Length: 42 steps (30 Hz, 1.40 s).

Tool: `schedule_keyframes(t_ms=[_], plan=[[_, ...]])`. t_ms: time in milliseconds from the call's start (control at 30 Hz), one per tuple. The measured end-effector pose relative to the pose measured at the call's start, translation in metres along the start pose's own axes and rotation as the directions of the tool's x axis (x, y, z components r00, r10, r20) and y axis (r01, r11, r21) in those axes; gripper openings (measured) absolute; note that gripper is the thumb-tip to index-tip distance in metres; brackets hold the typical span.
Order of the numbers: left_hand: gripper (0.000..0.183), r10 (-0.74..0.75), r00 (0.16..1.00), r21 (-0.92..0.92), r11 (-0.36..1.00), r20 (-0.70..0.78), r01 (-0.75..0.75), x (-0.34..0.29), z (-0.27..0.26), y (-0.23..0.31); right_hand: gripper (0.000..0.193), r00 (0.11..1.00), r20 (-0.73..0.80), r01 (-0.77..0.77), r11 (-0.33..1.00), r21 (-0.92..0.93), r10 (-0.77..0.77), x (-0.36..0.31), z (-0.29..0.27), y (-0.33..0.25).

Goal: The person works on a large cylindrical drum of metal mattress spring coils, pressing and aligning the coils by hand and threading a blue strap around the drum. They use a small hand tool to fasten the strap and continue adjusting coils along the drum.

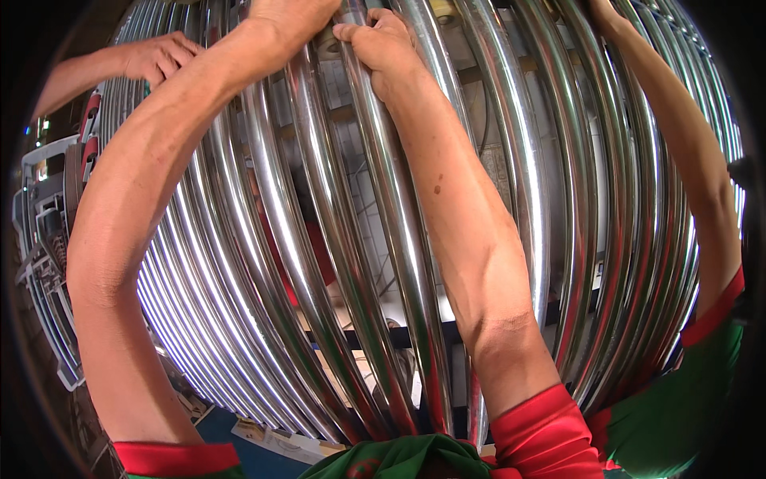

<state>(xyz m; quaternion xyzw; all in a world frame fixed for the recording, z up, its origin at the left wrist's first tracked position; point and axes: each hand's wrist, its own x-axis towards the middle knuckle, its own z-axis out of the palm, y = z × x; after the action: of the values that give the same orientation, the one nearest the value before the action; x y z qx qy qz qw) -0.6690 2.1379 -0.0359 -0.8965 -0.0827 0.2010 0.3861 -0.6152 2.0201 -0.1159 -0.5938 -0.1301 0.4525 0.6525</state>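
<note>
Long shiny metal tubes run lengthwise under my arms, side by side with gaps between several of them. At the top centre, my right hand [387, 44] is on one metal tube [383, 172], its thumb laid across the tube and its fingers curled by it. Just left of it, my left hand [291, 16] reaches over the neighbouring tubes; its fingers are cut off by the top edge. Both my forearms stretch forward over the tubes from red-cuffed sleeves.
At the upper left, another person's hand [163, 60] rests near the tubes. A co-worker's bare arm [678, 120] with a green and red sleeve reaches in at the right. Tightly packed tubes [207, 319] lie at left. A metal frame with machinery [52, 215] stands at the far left.
</note>
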Motion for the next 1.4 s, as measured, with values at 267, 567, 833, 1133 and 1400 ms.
schedule_keyframes(t_ms=[267,567,833,1133,1400], plan=[[0.03,-0.061,0.998,-0.536,0.843,-0.019,0.041,-0.011,0.04,-0.071,0.048,0.969,-0.09,0.194,0.937,-0.292,-0.229,0.008,-0.001,0.008],[0.033,-0.044,0.997,-0.889,0.451,0.067,0.08,-0.022,0.084,-0.076,0.058,0.956,-0.176,0.188,0.952,-0.242,-0.234,0.015,0.004,0.022],[0.036,-0.302,0.949,-0.785,0.608,-0.085,0.123,-0.029,0.107,-0.056,0.074,0.997,-0.072,0.035,0.997,-0.068,-0.04,0.015,0.004,0.01],[0.036,-0.446,0.868,-0.839,0.54,-0.217,0.068,-0.042,0.062,-0.113,0.056,0.653,-0.017,0.493,0.442,-0.75,-0.757,0.02,0.046,0.012],[0.018,-0.726,0.68,-0.993,0.031,-0.101,-0.114,-0.054,0.045,0.048,0.035,0.857,0.03,0.493,0.803,-0.335,-0.514,0.016,0.031,-0.022]])
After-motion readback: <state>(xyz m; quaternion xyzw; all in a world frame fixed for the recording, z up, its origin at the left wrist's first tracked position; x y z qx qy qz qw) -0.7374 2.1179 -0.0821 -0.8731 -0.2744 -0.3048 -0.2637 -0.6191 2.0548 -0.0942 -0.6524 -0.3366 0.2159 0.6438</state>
